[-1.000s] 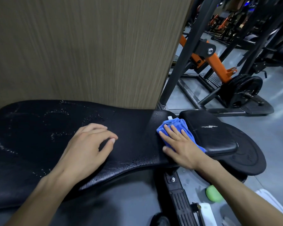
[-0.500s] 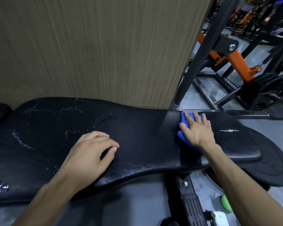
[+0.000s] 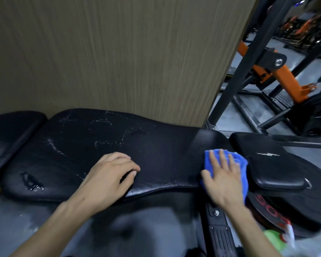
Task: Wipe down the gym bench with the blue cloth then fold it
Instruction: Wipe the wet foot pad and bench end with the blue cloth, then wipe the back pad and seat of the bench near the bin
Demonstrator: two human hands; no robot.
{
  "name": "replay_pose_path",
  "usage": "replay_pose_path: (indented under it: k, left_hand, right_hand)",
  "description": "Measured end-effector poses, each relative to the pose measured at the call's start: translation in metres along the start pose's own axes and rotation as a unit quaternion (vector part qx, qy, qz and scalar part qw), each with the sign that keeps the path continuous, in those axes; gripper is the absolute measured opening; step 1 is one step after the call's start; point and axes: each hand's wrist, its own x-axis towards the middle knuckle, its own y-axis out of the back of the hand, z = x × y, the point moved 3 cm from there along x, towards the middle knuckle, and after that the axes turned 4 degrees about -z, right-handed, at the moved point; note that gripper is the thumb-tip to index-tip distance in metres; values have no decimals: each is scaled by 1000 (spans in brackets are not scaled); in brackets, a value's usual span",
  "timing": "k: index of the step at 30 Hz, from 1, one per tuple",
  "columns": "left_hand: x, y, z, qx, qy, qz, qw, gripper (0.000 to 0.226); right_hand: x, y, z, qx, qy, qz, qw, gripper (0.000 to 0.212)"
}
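**Two hands on a wet black bench pad, blue cloth at its right end**

Two hands rest on the tabletop of the gym bench [image 3: 104, 145], a long black padded surface running across the view in front of a wood-grain wall panel [image 3: 109, 56]. At the far left a separate black pad [image 3: 9, 134] sits just beside the main one. The main pad carries scattered pale droplets and streaks over its left and middle parts, with a small wet patch near its front left edge.

The left hand [image 3: 107, 175] lies palm down near the middle of the pad, fingers loosely curled with the tips touching the surface and the thumb tucked toward them; it has hold of nothing.

Further right, the right hand [image 3: 222, 179] presses flat, fingers spread and extended, on top of the blue cloth [image 3: 239, 164]. The cloth is bunched under the palm at the right end of the main pad, hanging a little over its front edge and touching the neighbouring smaller black pad [image 3: 271, 164], which bears a white torn mark. The hand pins the cloth rather than clutching it.

Below that pad lie a black weight plate with red lettering [image 3: 271, 208] and a blurred green object [image 3: 272, 238]. Beyond, a black and orange machine frame [image 3: 285, 76] stands on the grey floor [image 3: 230, 115].
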Motion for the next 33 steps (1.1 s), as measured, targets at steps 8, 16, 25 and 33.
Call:
replay_pose_path:
  k: [8, 16, 25, 33]
  left_hand:
    - [-60, 18, 11, 15, 7, -25, 1000, 22]
    - [-159, 35, -5, -18, 144, 1, 989, 38]
    - [-199, 31, -49, -43, 186, 9, 982, 49]
    - [-170, 39, -91, -104, 178, 81, 975, 37]
  right_hand:
    - [-48, -20, -87, 20, 234, -8, 972, 74]
    - [-26, -1, -18, 20, 30, -21, 999, 80]
    - [-35, -7, -35, -1, 5, -23, 1000, 80]
    - [-104, -54, -269, 13, 273, -38, 961, 76]
